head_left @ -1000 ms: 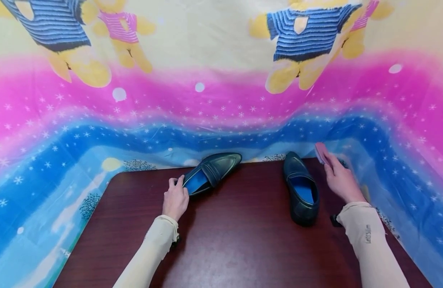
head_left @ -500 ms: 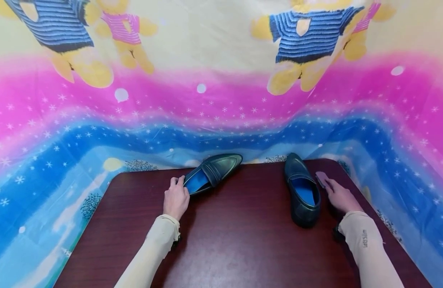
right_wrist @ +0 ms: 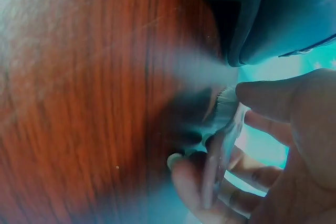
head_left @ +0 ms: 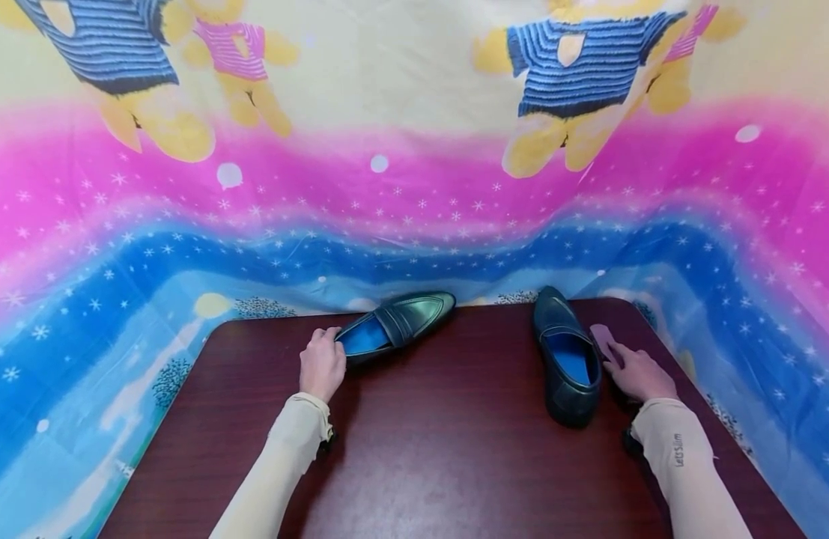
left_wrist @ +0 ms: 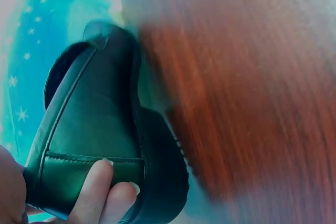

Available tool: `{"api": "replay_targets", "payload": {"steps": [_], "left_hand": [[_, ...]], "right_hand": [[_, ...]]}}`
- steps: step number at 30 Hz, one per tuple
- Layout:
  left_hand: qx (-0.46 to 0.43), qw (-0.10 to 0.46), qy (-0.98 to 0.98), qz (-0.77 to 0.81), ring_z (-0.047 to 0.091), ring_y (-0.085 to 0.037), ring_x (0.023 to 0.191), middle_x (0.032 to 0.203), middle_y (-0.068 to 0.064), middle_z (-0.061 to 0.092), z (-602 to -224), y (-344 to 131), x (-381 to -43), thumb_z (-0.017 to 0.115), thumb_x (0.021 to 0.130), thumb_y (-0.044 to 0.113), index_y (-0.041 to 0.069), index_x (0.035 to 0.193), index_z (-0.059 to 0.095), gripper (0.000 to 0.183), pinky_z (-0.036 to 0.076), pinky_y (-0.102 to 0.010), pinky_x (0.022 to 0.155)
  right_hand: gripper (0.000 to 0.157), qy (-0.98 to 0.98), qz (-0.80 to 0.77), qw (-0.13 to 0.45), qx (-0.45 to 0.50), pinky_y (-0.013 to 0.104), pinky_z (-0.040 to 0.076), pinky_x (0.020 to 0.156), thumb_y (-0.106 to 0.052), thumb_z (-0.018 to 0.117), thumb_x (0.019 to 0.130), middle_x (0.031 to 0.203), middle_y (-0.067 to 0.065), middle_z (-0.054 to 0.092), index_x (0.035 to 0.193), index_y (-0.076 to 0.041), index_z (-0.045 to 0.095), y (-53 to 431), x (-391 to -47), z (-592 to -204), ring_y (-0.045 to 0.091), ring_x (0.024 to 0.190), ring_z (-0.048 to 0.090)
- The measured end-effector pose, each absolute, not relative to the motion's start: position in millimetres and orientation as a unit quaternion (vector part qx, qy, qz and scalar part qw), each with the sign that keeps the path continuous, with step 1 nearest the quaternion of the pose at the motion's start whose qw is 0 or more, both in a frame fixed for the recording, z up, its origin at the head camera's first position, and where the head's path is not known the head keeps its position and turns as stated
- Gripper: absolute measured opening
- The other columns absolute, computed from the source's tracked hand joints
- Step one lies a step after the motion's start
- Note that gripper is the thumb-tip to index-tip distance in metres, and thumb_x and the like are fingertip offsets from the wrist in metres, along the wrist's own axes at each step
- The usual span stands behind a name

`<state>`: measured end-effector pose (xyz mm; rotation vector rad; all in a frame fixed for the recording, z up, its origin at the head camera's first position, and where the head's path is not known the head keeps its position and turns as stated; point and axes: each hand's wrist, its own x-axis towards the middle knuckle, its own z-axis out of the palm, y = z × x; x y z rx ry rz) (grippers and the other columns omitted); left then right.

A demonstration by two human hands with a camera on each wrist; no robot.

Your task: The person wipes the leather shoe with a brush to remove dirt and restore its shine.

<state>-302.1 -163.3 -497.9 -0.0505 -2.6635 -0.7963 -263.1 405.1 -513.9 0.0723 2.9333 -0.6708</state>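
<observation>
A dark green-black loafer with a blue insole (head_left: 414, 318) lies at the back of the table, toe pointing to the far right. My left hand (head_left: 322, 364) grips its heel; in the left wrist view two fingertips (left_wrist: 102, 182) press the stitched heel leather. The second loafer (head_left: 564, 359) stands at the right, toe toward the back. Just right of it, my right hand (head_left: 642, 373) holds a pink brush (head_left: 600, 337) low over the table. In the right wrist view, the brush's pale bristles (right_wrist: 226, 100) face the wood, and whether they touch it I cannot tell.
The dark red-brown wooden table (head_left: 441, 442) has rounded back corners. A cloth backdrop (head_left: 414, 187) with bears and snowflakes hangs around its back and sides, close behind both toes.
My right hand has come down with the brush from the back right corner to beside the right loafer. My left hand has shifted slightly left, and the left loafer's heel with it.
</observation>
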Motion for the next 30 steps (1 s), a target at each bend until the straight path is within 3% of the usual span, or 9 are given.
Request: {"api": "replay_targets", "payload": {"steps": [2, 4, 8, 10, 15, 18, 30], "left_hand": [[-0.017, 0.178, -0.940, -0.290, 0.068, -0.046, 0.100, 0.119, -0.028, 0.066, -496.6, -169.3, -302.3, 0.045, 0.103, 0.007, -0.004, 0.129, 0.067, 0.036, 0.053, -0.064, 0.090], [-0.014, 0.178, -0.938, -0.296, 0.067, -0.047, 0.100, 0.116, -0.028, 0.067, -494.7, -177.1, -301.7, 0.044, 0.102, 0.005, -0.004, 0.128, 0.068, 0.037, 0.052, -0.064, 0.088], [0.003, 0.173, -0.934, -0.313, 0.068, -0.047, 0.100, 0.115, -0.029, 0.068, -487.4, -195.4, -298.5, 0.042, 0.102, 0.004, -0.002, 0.129, 0.068, 0.038, 0.051, -0.063, 0.090], [0.021, 0.156, -0.929, -0.336, 0.072, -0.042, 0.092, 0.121, -0.029, 0.065, -482.7, -205.3, -295.5, 0.040, 0.104, 0.005, -0.002, 0.133, 0.065, 0.040, 0.053, -0.060, 0.091], [0.088, 0.092, -0.883, -0.451, 0.075, -0.028, 0.063, 0.132, -0.029, 0.053, -476.6, -236.1, -280.5, 0.033, 0.106, 0.010, 0.000, 0.140, 0.058, 0.043, 0.062, -0.048, 0.072], [0.123, 0.070, -0.851, -0.505, 0.076, -0.026, 0.064, 0.137, -0.030, 0.049, -478.6, -254.7, -266.5, 0.032, 0.108, 0.011, -0.001, 0.141, 0.056, 0.043, 0.063, -0.042, 0.064], [0.197, 0.048, -0.799, -0.566, 0.078, -0.027, 0.071, 0.150, -0.036, 0.038, -480.6, -308.3, -224.7, 0.027, 0.109, 0.014, -0.001, 0.153, 0.041, 0.049, 0.063, -0.044, 0.069]], "right_hand": [[0.068, 0.977, -0.203, 0.062, 0.027, 0.078, 0.031, 0.106, -0.037, 0.045, 0.109, 0.154, 0.047, 0.025, 0.160, 0.003, 0.024, 404.6, -263.4, -512.7, 0.067, 0.139, 0.026], [0.069, 0.978, -0.196, 0.063, 0.032, 0.078, 0.031, 0.106, -0.037, 0.047, 0.108, 0.154, 0.046, 0.026, 0.160, 0.003, 0.025, 404.6, -263.7, -512.2, 0.066, 0.140, 0.024], [0.071, 0.981, -0.182, 0.058, 0.041, 0.078, 0.035, 0.103, -0.036, 0.054, 0.105, 0.152, 0.046, 0.030, 0.159, 0.003, 0.028, 403.7, -263.7, -511.2, 0.065, 0.138, 0.029], [0.072, 0.982, -0.177, 0.053, 0.044, 0.078, 0.037, 0.101, -0.034, 0.057, 0.104, 0.150, 0.046, 0.032, 0.158, 0.004, 0.030, 403.0, -263.2, -511.2, 0.065, 0.136, 0.032], [0.070, 0.982, -0.180, 0.038, 0.044, 0.076, 0.039, 0.100, -0.027, 0.061, 0.102, 0.145, 0.046, 0.037, 0.156, 0.006, 0.032, 401.0, -261.3, -516.3, 0.064, 0.131, 0.038], [0.069, 0.982, -0.181, 0.034, 0.041, 0.075, 0.040, 0.100, -0.025, 0.062, 0.101, 0.142, 0.046, 0.039, 0.155, 0.007, 0.034, 401.0, -260.4, -520.7, 0.064, 0.129, 0.041], [0.069, 0.982, -0.182, 0.023, 0.041, 0.075, 0.040, 0.101, -0.024, 0.062, 0.100, 0.144, 0.045, 0.039, 0.154, 0.008, 0.034, 403.6, -263.5, -517.9, 0.063, 0.130, 0.040]]}}
